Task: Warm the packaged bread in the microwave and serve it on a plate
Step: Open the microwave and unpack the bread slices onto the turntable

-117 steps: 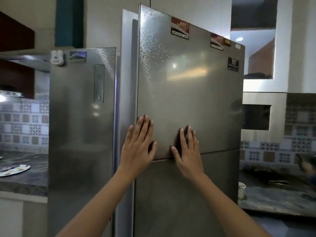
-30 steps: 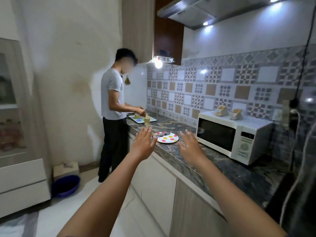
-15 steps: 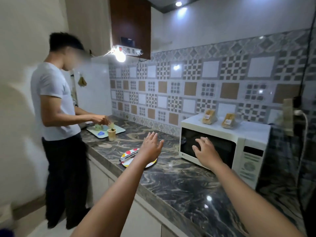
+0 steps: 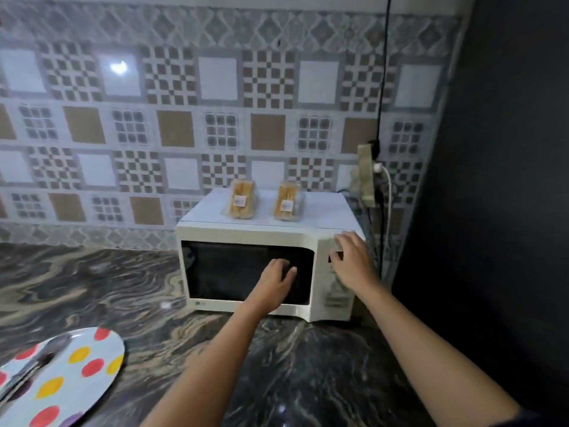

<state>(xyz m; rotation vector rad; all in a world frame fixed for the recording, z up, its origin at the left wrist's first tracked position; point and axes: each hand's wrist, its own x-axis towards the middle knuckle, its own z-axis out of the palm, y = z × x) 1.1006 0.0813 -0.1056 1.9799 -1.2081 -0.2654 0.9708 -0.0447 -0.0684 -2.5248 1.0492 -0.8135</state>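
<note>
Reaching for the shut microwave (image 4: pixel 246 272), likely to open it: left hand (image 4: pixel 275 283) spread empty against the door glass, right hand (image 4: pixel 351 263) open at the control panel. Sitting unopened on top, two bread packs (image 4: pixel 241 203); plate (image 4: pixel 61 380) waiting near left. Now standing closer than half a second ago.

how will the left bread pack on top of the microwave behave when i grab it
The left bread pack looks light and soft, so it will likely squash under a firm grip. Its clear wrap may be slippery. Standing on end on the microwave, it could tip if nudged.
</note>
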